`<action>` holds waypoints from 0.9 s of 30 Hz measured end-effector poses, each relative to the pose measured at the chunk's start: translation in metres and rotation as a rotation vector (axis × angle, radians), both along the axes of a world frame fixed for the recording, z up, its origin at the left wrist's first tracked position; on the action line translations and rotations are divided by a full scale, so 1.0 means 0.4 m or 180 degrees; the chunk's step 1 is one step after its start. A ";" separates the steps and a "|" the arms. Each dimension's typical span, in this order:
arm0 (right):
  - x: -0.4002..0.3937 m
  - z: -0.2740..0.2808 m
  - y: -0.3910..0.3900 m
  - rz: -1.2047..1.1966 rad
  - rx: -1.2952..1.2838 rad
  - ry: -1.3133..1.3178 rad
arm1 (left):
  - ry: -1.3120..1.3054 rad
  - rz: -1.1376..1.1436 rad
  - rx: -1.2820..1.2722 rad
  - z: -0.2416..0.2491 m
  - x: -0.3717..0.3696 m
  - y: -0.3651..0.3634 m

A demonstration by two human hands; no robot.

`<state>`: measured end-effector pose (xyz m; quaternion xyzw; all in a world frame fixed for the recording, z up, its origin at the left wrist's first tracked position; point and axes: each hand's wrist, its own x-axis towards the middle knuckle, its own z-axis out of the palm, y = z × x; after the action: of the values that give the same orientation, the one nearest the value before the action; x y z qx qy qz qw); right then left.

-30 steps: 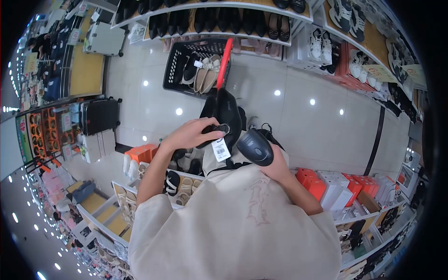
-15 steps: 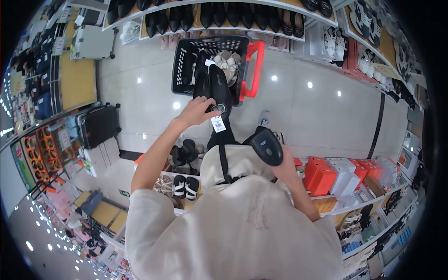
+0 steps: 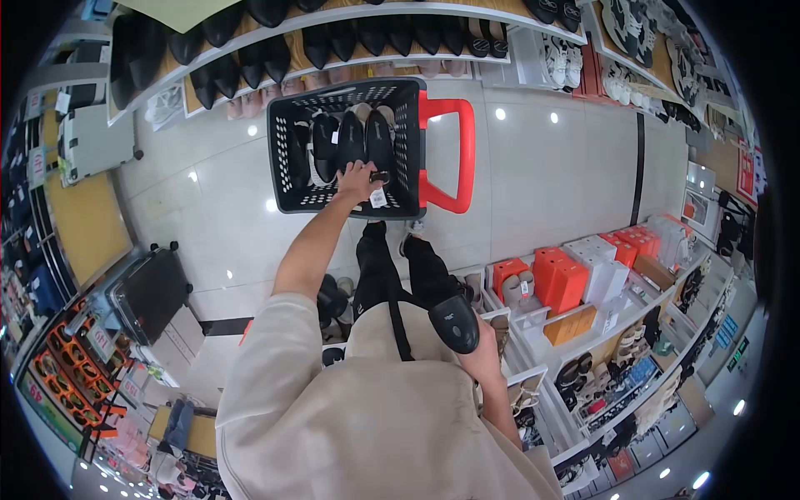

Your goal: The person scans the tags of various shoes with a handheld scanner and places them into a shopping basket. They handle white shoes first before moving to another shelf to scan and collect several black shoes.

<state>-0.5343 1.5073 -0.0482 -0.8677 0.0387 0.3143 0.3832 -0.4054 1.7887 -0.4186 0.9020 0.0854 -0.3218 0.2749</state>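
My left hand (image 3: 357,181) is closed on the heel end of a pair of black shoes (image 3: 380,143), whose toes point away from me inside the basket. A white price tag (image 3: 377,198) hangs from the pair beside my fingers. The black plastic shopping basket (image 3: 418,200) has a red handle (image 3: 462,158) on its right and holds other black and light-coloured shoes. Close to my waist, my right hand (image 3: 483,354) grips a dark handheld barcode scanner (image 3: 454,323); its grip is mostly hidden by the hand.
Ahead, shelves (image 3: 292,52) carry rows of black shoes. Red shoe boxes (image 3: 557,277) and white ones line the shelving at my right. Suitcases, including a black one (image 3: 150,292), stand on the left. The basket is on the tiled floor (image 3: 542,175).
My left hand has lowered the black shoes into the basket. The view has shifted forward, and the basket appears larger. The scanner stays in my right hand, slightly lower and further left.
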 end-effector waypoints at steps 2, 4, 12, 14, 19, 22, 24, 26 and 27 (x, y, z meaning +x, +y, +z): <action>0.000 -0.003 0.011 0.0020 -0.0080 0.0005 | -0.0206 0.0183 -0.0110 -0.035 -0.013 -0.020; 0.004 -0.010 0.022 0.0058 -0.0135 -0.0003 | -0.0432 0.0375 -0.0132 -0.054 -0.024 -0.033; 0.020 0.005 0.070 0.0429 0.0112 -0.0213 | -0.0138 0.1280 -0.1229 -0.091 -0.133 -0.026; 0.016 -0.002 0.056 0.0528 0.0137 -0.0293 | -0.0130 0.1332 -0.1670 -0.065 -0.205 -0.007; 0.053 0.028 0.062 0.0664 0.0325 -0.0442 | -0.0146 0.1594 -0.2095 0.084 -0.363 0.035; 0.073 0.016 0.036 0.0905 0.0627 -0.0660 | -0.0277 0.1691 -0.1982 0.191 -0.451 0.040; 0.074 -0.006 0.025 0.1097 0.0872 -0.0875 | -0.0315 0.1808 -0.1975 0.240 -0.498 0.018; 0.079 -0.018 -0.001 0.1251 0.0991 -0.0798 | -0.0726 0.2135 -0.2165 0.319 -0.515 -0.020; 0.093 -0.017 -0.010 0.1388 0.1062 -0.0679 | -0.0821 0.2146 -0.2141 0.364 -0.516 -0.045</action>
<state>-0.4973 1.5034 -0.0549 -0.8087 -0.2414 0.2983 0.4458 -0.6116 1.7706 -0.2728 0.7178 0.2293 -0.1104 0.6481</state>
